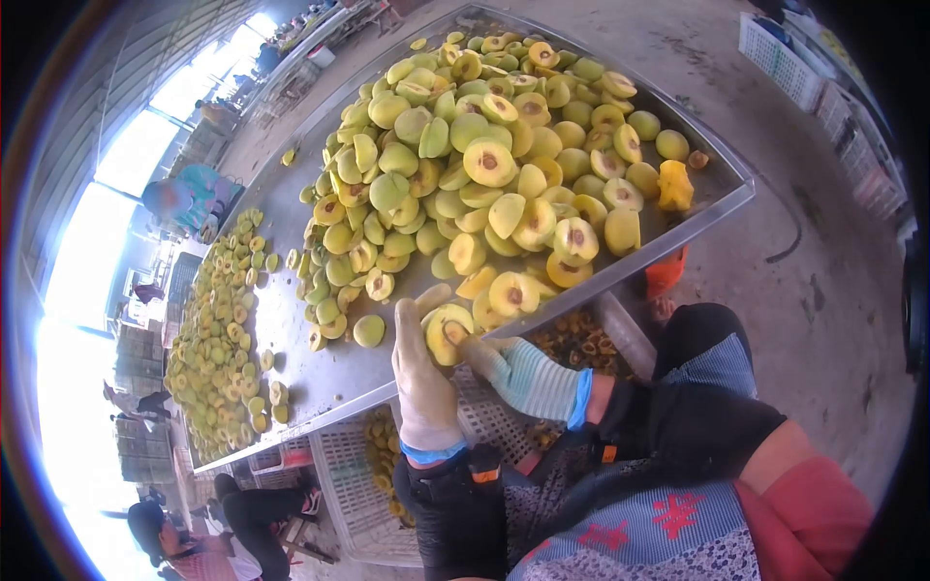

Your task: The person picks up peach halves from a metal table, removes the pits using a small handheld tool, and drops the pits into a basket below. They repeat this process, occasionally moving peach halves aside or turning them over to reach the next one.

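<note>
Head view: left of the grip, a single fruit half (368,330) lies on the metal table (291,320). The gloved left hand (423,373) closes around a halved yellow fruit (448,332), cut face up. The gloved right hand (518,373) presses its fingers at the pit, possibly holding a small tool. Beyond the grip rises the fruit heap (484,165); below it sits a white crate (363,474).

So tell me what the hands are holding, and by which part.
One halved fruit, cut face up. The left hand cups its left side; the right hand fingers press at its pit.
</note>
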`<state>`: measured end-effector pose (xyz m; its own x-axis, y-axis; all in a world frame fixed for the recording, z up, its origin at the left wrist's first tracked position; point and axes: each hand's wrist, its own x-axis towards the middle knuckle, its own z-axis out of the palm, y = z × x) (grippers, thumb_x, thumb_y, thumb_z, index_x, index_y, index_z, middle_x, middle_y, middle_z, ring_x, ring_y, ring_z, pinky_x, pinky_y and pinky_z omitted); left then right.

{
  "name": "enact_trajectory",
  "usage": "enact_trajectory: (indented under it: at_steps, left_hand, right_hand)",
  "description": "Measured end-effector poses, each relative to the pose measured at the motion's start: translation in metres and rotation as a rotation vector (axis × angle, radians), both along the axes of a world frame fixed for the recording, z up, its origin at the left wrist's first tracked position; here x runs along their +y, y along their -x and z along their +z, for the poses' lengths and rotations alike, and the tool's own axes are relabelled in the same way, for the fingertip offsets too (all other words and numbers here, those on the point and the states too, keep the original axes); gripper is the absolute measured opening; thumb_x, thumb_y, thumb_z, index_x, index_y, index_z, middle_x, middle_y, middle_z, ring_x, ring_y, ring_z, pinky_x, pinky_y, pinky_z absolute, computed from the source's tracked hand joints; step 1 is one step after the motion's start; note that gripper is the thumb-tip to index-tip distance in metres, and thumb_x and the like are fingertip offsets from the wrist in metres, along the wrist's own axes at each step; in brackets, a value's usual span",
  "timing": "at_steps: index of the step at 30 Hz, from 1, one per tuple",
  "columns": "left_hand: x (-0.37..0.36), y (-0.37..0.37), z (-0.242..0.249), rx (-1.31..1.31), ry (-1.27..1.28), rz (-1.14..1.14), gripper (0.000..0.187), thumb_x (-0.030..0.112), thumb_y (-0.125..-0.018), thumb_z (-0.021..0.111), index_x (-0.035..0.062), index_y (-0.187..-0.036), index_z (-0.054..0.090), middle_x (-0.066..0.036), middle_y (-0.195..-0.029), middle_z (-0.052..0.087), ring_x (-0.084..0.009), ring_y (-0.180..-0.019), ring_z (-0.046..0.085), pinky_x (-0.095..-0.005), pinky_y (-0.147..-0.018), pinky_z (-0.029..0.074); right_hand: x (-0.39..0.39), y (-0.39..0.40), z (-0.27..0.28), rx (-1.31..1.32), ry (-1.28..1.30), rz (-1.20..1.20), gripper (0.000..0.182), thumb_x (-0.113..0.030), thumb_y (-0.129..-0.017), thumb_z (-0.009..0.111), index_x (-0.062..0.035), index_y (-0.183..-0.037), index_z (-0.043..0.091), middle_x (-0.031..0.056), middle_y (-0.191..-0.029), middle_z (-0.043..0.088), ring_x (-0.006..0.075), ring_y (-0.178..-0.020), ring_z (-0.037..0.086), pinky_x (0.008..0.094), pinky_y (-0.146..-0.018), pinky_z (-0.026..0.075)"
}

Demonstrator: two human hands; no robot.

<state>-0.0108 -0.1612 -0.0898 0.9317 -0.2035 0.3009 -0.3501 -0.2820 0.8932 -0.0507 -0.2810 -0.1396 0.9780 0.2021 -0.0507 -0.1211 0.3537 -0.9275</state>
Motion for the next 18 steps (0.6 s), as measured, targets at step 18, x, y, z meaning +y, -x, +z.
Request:
enact_trajectory:
  at_steps: [18]
  left_hand:
    - [-0.030,0.010,0.001,0.418,0.884,0.175,0.022,0.024,-0.098,0.057,0.0042,-0.107,0.059,-0.010,-0.099,0.064,-0.0248,-0.097,0.063,-0.0375,-0.090,0.053]
  right_hand:
    - [-0.009,0.009,0.000,-0.179,0.505,-0.178,0.042,-0.036,-0.105,0.046,-0.0028,-0.128,0.057,0.0287,-0.102,0.067,0.0479,-0.097,0.064,0.0500,-0.083,0.051]
